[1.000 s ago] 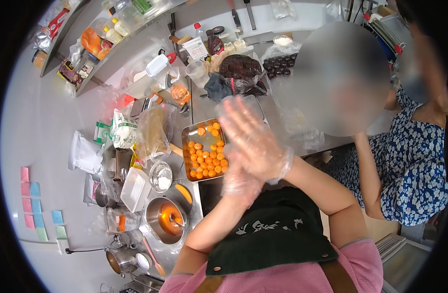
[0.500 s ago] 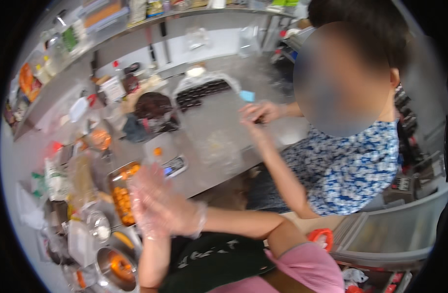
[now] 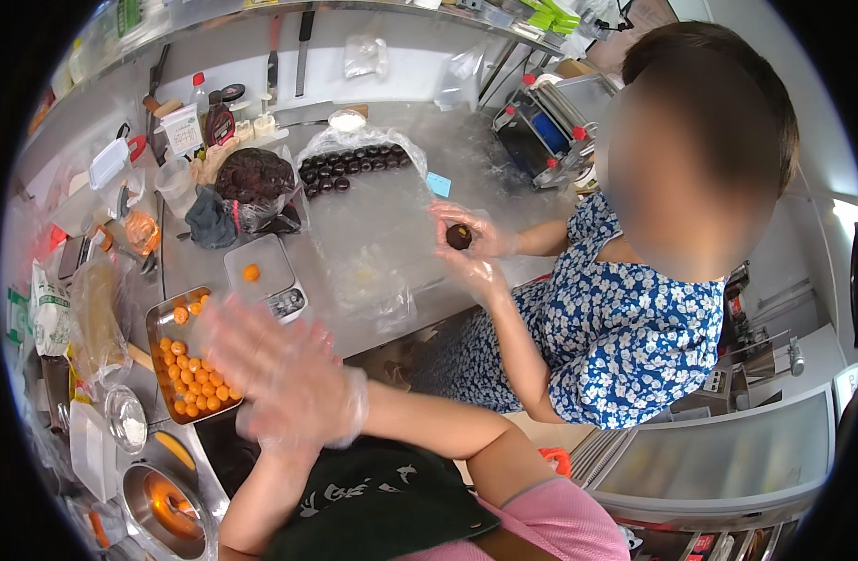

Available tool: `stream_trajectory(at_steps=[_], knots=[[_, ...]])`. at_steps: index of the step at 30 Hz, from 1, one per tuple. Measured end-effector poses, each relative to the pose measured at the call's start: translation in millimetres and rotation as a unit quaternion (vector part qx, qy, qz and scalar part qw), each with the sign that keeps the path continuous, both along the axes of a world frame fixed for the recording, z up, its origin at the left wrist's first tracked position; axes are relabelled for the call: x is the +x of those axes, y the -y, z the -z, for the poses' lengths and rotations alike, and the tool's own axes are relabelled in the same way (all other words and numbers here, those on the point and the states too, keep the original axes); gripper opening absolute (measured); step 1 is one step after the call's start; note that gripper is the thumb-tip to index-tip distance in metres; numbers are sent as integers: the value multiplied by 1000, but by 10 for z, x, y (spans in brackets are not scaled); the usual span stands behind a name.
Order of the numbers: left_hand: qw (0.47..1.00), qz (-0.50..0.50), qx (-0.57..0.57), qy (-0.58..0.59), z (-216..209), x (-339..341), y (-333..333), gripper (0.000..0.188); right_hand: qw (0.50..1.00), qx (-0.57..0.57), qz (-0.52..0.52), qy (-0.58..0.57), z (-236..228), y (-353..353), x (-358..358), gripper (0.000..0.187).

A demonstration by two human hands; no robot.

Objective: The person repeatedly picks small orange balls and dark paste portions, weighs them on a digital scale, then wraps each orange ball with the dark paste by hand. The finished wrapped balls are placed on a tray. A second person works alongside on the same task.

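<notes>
My right hand (image 3: 260, 365), in a clear plastic glove, lies across my left hand (image 3: 309, 338), gloved alike, palm to palm. Motion smears the fingers; whatever sits between the palms is hidden. Just beyond them on the left is a metal tray (image 3: 155, 346) of small orange balls (image 3: 200, 383). A single orange ball (image 3: 251, 272) rests on the plate of a digital scale (image 3: 287, 301) beyond my fingertips. Across the counter corner, a co-worker's gloved hands (image 3: 471, 252) hold a dark brown ball (image 3: 459, 237) with a yellow spot on it.
Dark round pieces (image 3: 354, 164) line a plastic-covered tray (image 3: 373, 220). A bag of dark paste (image 3: 254, 178) sits left of it. At lower left stand a metal bowl (image 3: 129, 496) with orange contents and a foil dish (image 3: 126, 419). A red-knobbed machine (image 3: 546, 131) stands far right.
My pressed hands have shifted left and slightly lower in the picture, turning against each other. The view has swung, so the counter looks shifted. The co-worker's hands have moved left in view.
</notes>
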State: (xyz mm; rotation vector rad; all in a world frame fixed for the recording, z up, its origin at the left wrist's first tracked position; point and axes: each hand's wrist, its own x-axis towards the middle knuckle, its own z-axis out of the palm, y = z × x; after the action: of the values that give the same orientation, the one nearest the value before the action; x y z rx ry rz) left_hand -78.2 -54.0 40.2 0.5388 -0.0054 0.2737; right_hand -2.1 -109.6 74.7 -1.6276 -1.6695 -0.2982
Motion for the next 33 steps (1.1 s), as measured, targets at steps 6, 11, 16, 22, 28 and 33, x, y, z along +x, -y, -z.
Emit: stream_trajectory(at_steps=[6, 11, 16, 22, 28, 33], knots=[[998, -49, -3, 45, 83, 149, -112, 73, 998, -3, -22, -54, 181, 135, -211, 74], [992, -117, -29, -46, -82, 184, 93, 66, 998, -44, 19, -43, 50, 28, 173, 75], [992, -32, -78, -99, -103, 64, -147, 64, 993, -94, -54, -35, -4, 198, -135, 76], [988, 53, -126, -66, -148, 185, -138, 68, 993, 1, 49, -108, 185, 240, 423, 73], [934, -317, -34, 162, -120, 520, 554, 75, 998, -26, 25, -54, 94, 154, 126, 72], [996, 18, -53, -73, 4, 253, -50, 83, 997, -13, 24, -66, 197, 162, 200, 74]])
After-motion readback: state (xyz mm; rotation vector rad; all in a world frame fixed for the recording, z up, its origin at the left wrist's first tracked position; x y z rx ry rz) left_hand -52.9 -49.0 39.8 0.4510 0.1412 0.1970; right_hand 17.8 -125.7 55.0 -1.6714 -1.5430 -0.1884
